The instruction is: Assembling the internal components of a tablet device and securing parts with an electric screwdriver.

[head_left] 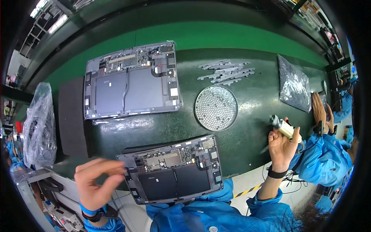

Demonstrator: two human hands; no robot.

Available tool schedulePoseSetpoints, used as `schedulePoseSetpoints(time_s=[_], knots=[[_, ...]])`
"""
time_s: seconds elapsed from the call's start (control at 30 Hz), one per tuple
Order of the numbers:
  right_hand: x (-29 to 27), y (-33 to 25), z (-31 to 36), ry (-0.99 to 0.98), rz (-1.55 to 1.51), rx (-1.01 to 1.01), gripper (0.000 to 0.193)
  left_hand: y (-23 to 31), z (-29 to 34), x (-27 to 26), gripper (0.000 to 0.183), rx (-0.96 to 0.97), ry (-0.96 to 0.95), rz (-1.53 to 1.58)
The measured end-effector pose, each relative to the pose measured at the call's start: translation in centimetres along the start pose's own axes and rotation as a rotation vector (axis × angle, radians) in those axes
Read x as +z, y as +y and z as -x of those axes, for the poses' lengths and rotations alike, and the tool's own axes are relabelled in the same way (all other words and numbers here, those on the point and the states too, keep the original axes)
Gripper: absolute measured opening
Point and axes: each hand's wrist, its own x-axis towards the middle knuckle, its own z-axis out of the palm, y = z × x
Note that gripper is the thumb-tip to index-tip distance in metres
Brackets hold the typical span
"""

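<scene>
Green bench (pixel 253 145), open devices (pixel 145 92), dish (pixel 216 130), grey strips (pixel 228 73)

Furniture: dark green bench top (pixel 247 145), glare patches on it | far: bright green strip (pixel 224 34), dark rail (pixel 166 14) beyond | far left: white lights (pixel 58 24) | near: pale floor (pixel 243 179), yellow-and-black tape (pixel 247 190)

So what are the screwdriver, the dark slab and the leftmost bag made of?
Screwdriver: probably plastic, evenly cream and smooth along its middle.
Slab: likely foam, perhaps rubber; its dark face is matte, without glare.
Bag: very likely glossy clear plastic film, given its see-through crinkles.
</scene>
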Motion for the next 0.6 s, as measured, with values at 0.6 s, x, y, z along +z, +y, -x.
schedulePoseSetpoints(time_s=[0.6], knots=[[5.9,8.9,8.1,-0.488,1.430,0.093,0.016,-7.2,10.3,4.8,0.033,-0.462,0.211,0.427]])
